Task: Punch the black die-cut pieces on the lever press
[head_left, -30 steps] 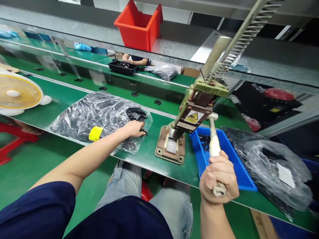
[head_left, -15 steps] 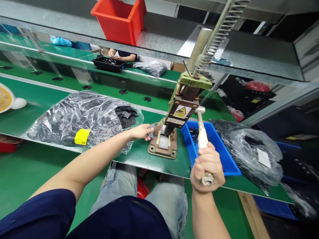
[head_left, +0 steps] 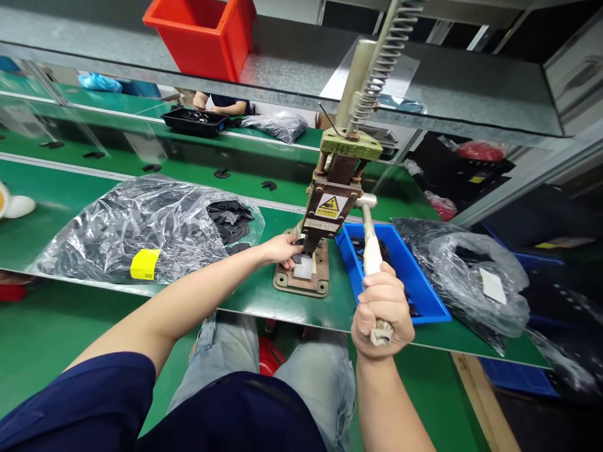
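A hand-operated lever press (head_left: 332, 207) stands on the green bench, with a warning label on its front. My right hand (head_left: 384, 311) is wrapped round its wrapped lever handle (head_left: 372, 251), which slopes down toward me. At the press's base plate (head_left: 301, 287), my left hand (head_left: 281, 249) is closed on a small dark flat piece (head_left: 296, 258), beside a whitish block (head_left: 304, 269) under the ram. The fingers partly hide that piece. Left of the press, a clear plastic bag (head_left: 136, 232) spills dark curved flat pieces (head_left: 230, 221).
Right of the press, a blue bin (head_left: 424, 292) holds dark parts, next to another plastic bag (head_left: 475, 276). Above hangs a metal shelf (head_left: 292, 63) with a red bin (head_left: 202, 41). Dark pieces (head_left: 268, 185) lie along the strip behind; a person's arms (head_left: 230, 108) show beyond.
My left hand has moved in closer to the ram with its piece. My right hand stays on the lever handle. The whole view has shifted slightly.
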`<action>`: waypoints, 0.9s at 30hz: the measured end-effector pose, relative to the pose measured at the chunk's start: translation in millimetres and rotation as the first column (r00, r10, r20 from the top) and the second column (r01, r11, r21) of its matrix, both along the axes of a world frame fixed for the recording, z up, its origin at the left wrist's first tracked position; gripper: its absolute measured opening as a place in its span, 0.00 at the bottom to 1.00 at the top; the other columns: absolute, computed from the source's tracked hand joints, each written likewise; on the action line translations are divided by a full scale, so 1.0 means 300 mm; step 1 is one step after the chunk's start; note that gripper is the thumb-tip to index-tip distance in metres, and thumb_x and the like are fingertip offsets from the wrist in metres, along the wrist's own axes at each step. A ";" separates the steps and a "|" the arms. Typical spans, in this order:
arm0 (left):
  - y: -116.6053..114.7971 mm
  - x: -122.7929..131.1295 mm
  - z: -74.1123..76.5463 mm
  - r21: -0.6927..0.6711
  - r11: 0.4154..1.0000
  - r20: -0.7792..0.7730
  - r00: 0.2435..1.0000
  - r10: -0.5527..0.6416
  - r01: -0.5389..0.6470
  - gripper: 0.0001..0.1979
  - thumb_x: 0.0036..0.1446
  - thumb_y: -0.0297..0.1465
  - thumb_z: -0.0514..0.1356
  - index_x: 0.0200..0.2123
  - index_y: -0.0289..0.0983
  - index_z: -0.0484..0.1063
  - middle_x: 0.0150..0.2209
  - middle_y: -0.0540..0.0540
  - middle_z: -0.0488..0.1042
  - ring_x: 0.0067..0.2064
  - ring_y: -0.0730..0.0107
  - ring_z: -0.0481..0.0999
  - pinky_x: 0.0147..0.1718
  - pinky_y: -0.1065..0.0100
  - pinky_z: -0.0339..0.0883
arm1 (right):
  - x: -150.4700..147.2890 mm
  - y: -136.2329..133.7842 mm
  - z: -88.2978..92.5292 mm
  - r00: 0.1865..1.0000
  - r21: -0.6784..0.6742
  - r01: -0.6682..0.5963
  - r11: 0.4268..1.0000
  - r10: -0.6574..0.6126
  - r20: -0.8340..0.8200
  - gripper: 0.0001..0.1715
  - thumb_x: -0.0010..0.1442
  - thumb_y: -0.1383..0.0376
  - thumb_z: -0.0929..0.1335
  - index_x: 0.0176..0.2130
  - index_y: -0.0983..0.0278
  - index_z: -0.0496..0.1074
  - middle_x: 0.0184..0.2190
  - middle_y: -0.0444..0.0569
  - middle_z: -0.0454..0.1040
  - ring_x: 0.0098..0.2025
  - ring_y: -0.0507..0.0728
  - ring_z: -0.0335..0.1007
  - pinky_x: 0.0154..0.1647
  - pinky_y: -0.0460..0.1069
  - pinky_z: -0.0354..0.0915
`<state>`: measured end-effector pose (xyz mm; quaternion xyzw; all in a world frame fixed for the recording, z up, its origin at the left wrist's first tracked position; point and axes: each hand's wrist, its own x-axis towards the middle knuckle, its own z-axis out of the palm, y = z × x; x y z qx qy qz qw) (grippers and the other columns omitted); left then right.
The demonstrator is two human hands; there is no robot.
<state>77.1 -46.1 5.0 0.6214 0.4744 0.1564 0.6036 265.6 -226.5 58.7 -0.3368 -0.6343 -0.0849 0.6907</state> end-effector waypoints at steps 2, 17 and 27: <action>0.010 -0.003 0.006 0.030 0.999 -0.044 0.998 -0.042 0.043 0.17 0.67 0.38 0.64 0.56 0.38 0.74 0.28 0.50 0.79 0.19 0.74 0.76 0.17 0.77 0.64 | 0.000 0.001 -0.002 1.000 -0.002 -0.001 1.000 0.001 -0.010 0.10 0.63 0.63 0.70 0.29 0.59 0.69 0.27 0.40 0.73 0.39 0.56 0.76 0.59 0.71 0.73; -0.010 0.034 0.056 0.320 0.942 -0.322 0.947 0.007 0.103 0.15 0.63 0.38 0.64 0.50 0.37 0.77 0.33 0.45 0.81 0.30 0.65 0.80 0.30 0.69 0.72 | -0.005 0.005 0.007 0.999 0.000 0.034 0.999 -0.034 -0.010 0.12 0.63 0.61 0.71 0.28 0.59 0.69 0.26 0.41 0.73 0.36 0.57 0.76 0.58 0.71 0.73; 0.015 -0.329 0.060 0.610 0.700 -0.600 0.794 0.102 0.371 0.12 0.66 0.37 0.60 0.47 0.39 0.79 0.47 0.40 0.81 0.50 0.57 0.81 0.49 0.63 0.73 | -0.006 0.017 0.018 1.000 0.036 0.010 0.999 -0.009 -0.020 0.09 0.59 0.66 0.71 0.28 0.60 0.70 0.27 0.43 0.74 0.36 0.58 0.76 0.58 0.71 0.72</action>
